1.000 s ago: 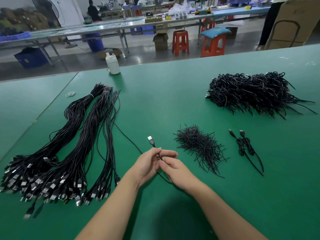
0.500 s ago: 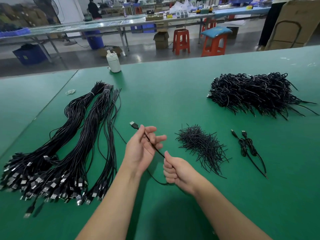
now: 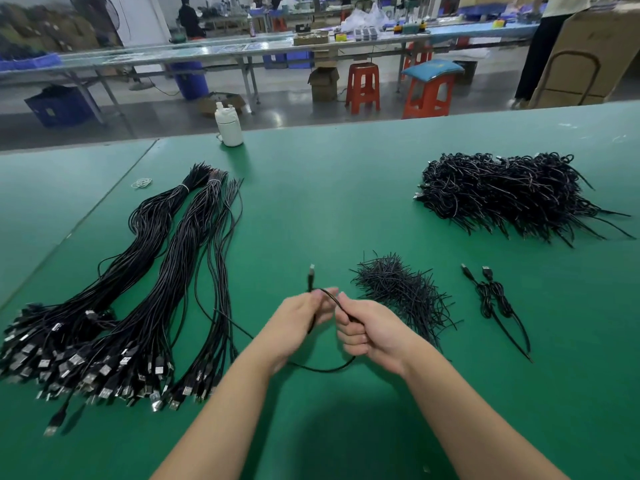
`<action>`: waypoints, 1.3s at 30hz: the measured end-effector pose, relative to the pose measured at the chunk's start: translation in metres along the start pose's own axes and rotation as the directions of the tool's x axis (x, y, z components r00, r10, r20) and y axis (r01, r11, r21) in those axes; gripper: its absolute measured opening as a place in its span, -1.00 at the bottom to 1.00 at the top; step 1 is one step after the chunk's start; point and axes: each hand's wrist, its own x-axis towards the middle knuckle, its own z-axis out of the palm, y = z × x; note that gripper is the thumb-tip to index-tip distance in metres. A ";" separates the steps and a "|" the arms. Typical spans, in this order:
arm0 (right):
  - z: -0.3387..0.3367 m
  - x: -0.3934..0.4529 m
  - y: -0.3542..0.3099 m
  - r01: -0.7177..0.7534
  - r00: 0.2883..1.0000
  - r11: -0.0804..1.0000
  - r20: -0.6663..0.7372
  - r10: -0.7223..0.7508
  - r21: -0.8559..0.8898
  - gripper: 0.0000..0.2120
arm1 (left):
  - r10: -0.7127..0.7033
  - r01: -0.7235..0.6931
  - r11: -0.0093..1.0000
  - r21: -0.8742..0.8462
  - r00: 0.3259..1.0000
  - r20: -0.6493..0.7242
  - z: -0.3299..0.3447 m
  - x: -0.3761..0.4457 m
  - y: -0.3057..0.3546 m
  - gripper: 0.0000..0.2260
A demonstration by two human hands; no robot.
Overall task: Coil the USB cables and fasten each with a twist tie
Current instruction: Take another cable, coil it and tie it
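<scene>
- the left hand (image 3: 301,315) is curled round the black usb cable (image 3: 332,297) just below its plug (image 3: 311,271); the plug sticks up and away from the person, past the fingertips, so that end of the cable runs roughly upright out of the grip.
- the right hand (image 3: 367,332) is closed on the same cable just beside the left hand; a short arch of cable bridges the two grips.
- from the right hand the cable drops in a slack loop (image 3: 322,368) that hangs low between the wrists, then leads back to the left, toward the bundles of uncoiled cables (image 3: 145,289) lying on the tabletop (image 3: 329,202).
- so the free length lies below and to the left of the grips, nearer the left forearm; its far end cannot be picked out among the bundles.
- judgement: coiling has only begun; the next turn likely calls for the right hand to draw slack up from the loop and lay it into the left hand, which serves as anchor.
- the pile of twist ties (image 3: 401,292) lies just right of the right hand, the nearer hand for taking one.
- two coiled cables (image 3: 491,296) lie further right, and a large heap of finished ones (image 3: 512,192) sits well beyond them.
</scene>
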 end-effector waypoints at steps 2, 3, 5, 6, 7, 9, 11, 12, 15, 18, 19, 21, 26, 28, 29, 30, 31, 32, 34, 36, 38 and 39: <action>0.006 -0.001 0.006 0.011 1.000 1.000 0.028 -0.010 -0.022 -0.60 | 0.026 -0.068 0.908 -0.414 0.994 -0.105 0.005 0.009 -0.003 -0.67; 0.008 0.000 0.008 0.014 0.999 1.000 0.034 -0.013 -0.025 -0.59 | 0.034 -0.097 0.840 -0.533 0.991 -0.127 0.006 0.013 -0.003 -0.64; 0.009 0.000 0.011 0.018 0.999 1.000 0.031 -0.018 -0.013 -0.59 | 0.038 -0.123 0.734 -0.667 0.989 -0.141 0.007 0.017 -0.002 -0.59; 0.008 0.000 0.013 0.018 1.000 1.000 0.022 -0.018 -0.007 -0.59 | 0.028 -0.126 0.694 -0.709 0.989 -0.148 0.005 0.019 0.000 -0.58; 0.006 0.001 0.015 0.016 1.000 1.000 0.010 -0.016 -0.008 -0.59 | 0.019 -0.129 0.657 -0.743 0.988 -0.155 0.003 0.021 0.003 -0.57; 0.002 0.000 0.019 0.003 1.000 0.999 -0.017 -0.003 -0.038 -0.60 | -0.002 -0.151 0.577 -0.803 0.982 -0.187 -0.002 0.025 0.010 -0.57; -0.001 0.000 0.024 -0.013 1.000 0.998 -0.029 0.011 -0.062 -0.60 | 0.004 -0.160 0.516 -0.842 0.983 -0.185 -0.007 0.024 0.018 -0.61; -0.003 0.000 0.025 -0.012 0.999 0.999 -0.032 0.011 -0.038 -0.60 | 0.012 -0.131 0.535 -0.835 0.989 -0.147 -0.011 0.021 0.021 -0.64; -0.008 0.002 0.020 0.017 0.999 0.994 -0.040 -0.012 0.112 -0.60 | 0.119 0.010 0.780 -0.626 0.979 0.164 -0.018 0.007 0.027 -0.66; -0.007 0.005 0.013 0.030 0.998 0.998 -0.061 -0.027 0.046 -0.62 | 0.027 -0.001 0.999 -0.045 0.823 0.568 -0.024 -0.003 0.032 -0.60; -0.006 0.006 0.013 0.026 0.997 0.999 -0.068 -0.025 0.021 -0.63 | -0.067 -0.005 0.993 0.118 0.802 0.593 -0.025 -0.002 0.033 -0.60; -0.005 0.007 0.013 0.009 0.995 1.000 -0.096 -0.011 -0.020 -0.64 | -0.227 0.071 0.946 0.317 0.842 0.490 -0.022 -0.001 0.034 -0.62; -0.009 0.006 0.015 0.013 0.991 0.998 -0.133 -0.020 -0.055 -0.68 | -0.308 0.186 0.760 0.623 0.947 0.093 -0.011 0.012 0.016 -0.66; -0.010 0.004 0.014 0.032 0.991 0.998 -0.130 -0.040 -0.061 -0.68 | -0.205 0.101 0.651 0.752 0.978 0.046 -0.012 0.015 0.012 -0.65; -0.010 0.003 0.014 0.039 0.991 0.997 -0.126 -0.048 -0.072 -0.67 | -0.188 0.068 0.649 0.757 0.979 0.073 -0.013 0.014 0.012 -0.66; -0.010 0.002 0.013 0.044 0.991 0.996 -0.121 -0.054 -0.083 -0.66 | -0.188 0.046 0.683 0.729 0.976 0.114 -0.013 0.014 0.012 -0.69; -0.010 0.002 0.013 0.049 0.992 0.994 -0.115 -0.060 -0.094 -0.65 | -0.178 0.029 0.729 0.684 0.973 0.149 -0.014 0.015 0.011 -0.70; -0.010 0.002 0.013 0.055 0.992 0.993 -0.109 -0.066 -0.102 -0.65 | -0.152 0.014 0.782 0.623 0.974 0.168 -0.015 0.015 0.009 -0.70; -0.008 0.002 0.014 0.064 0.992 0.992 -0.100 -0.075 -0.109 -0.64 | -0.077 -0.002 0.910 0.415 0.982 0.173 -0.013 0.017 0.003 -0.70; -0.005 0.002 0.017 0.059 0.992 0.992 -0.100 -0.071 -0.114 -0.63 | 0.029 -0.038 0.997 0.073 0.991 0.131 -0.005 0.019 0.001 -0.66; -0.002 0.001 0.020 0.040 0.994 0.990 -0.100 -0.054 -0.136 -0.63 | 0.115 -0.123 0.953 -0.278 0.992 -0.045 0.003 0.024 0.005 -0.64; -0.001 0.001 0.022 0.030 0.994 0.989 -0.098 -0.044 -0.143 -0.63 | 0.107 -0.152 0.877 -0.455 0.987 -0.122 0.002 0.027 0.010 -0.63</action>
